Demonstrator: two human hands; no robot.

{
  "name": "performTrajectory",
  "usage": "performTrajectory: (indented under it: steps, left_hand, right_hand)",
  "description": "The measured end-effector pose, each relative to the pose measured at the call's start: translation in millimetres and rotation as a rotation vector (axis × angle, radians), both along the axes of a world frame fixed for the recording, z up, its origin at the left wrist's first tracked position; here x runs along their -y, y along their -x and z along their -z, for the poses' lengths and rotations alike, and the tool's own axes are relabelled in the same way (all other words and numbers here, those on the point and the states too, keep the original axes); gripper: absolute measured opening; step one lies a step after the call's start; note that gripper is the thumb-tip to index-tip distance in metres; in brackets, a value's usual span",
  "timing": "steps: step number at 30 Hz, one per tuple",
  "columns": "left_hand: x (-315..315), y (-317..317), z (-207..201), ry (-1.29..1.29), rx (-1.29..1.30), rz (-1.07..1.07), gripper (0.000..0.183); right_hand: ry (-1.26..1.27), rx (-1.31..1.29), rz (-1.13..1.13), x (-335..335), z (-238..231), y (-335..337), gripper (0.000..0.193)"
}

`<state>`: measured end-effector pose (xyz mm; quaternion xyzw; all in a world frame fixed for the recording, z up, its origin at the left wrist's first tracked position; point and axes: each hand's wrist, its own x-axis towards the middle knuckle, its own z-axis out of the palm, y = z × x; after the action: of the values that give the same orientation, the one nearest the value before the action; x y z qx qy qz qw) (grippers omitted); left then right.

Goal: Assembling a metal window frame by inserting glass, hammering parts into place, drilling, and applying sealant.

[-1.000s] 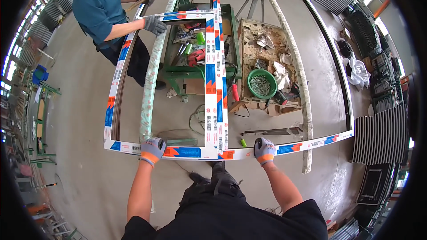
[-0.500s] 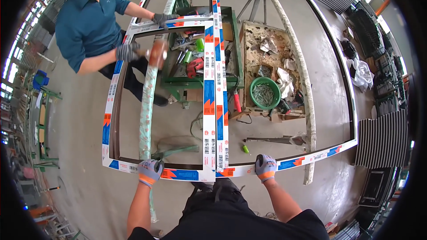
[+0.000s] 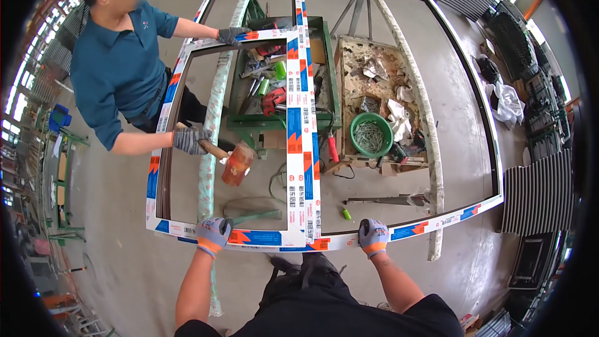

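A large window frame wrapped in white, blue and orange film lies flat on two padded rails. My left hand in a grey and orange glove grips its near bar left of the middle post. My right hand grips the same bar to the right of the post. Across the frame, a person in a blue shirt holds the small inner frame's top bar with one gloved hand. The person's other hand holds an orange-headed mallet inside the left opening.
Under the frame stand a green tool cart with hand tools and a wooden table with scraps and a green bowl of screws. Padded rails run beneath. Stacked grey profiles and racks line the right side; green stands stand left.
The frame has slid toward the person opposite and my hands moved with it. The person has stepped closer and swung the mallet down into the left opening.
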<state>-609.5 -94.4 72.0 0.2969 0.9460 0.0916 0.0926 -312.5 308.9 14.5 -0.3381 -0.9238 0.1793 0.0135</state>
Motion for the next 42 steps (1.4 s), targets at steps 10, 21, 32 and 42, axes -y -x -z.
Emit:
performTrajectory:
  steps: [10, 21, 32, 42]
  left_hand:
    - [-2, 2, 40, 0.001, -0.021, -0.006, 0.027]
    - [19, -18, 87, 0.140, 0.072, 0.020, 0.036]
    - [12, 6, 101, -0.025, 0.085, 0.016, 0.027]
    - [11, -9, 76, -0.014, -0.053, 0.070, 0.027]
  right_hand:
    - [-0.013, -0.028, -0.007, -5, -8, 11, 0.009]
    - [-0.021, -0.047, -0.023, 4, -3, -3, 0.009]
    - [-0.077, -0.014, -0.048, -1, 6, 8, 0.015]
    - [-0.092, 0.017, 0.012, 6, 9, 1, 0.016]
